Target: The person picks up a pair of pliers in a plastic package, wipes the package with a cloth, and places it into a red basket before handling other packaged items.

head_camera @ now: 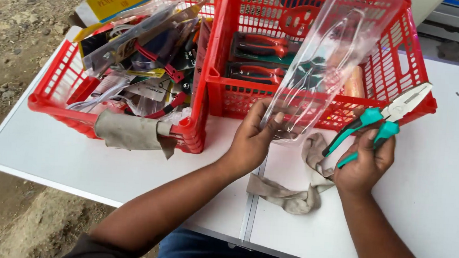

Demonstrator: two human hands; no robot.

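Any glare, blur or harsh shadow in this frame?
Head view: even daylight, soft shadows; the clear plastic pack in the left hand shows pale sheen, veiling the basket behind; pliers in the right hand look sharp; edges slightly stretched.

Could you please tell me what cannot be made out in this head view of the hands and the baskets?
- Right basket contents: blurred behind the clear plastic shell in the left hand.
- Left basket: its top is cut off by the frame edge; tangled packages hide its bottom.
- Pliers: handle ends hidden inside the right hand.
- Grey cloth: partly under both hands.
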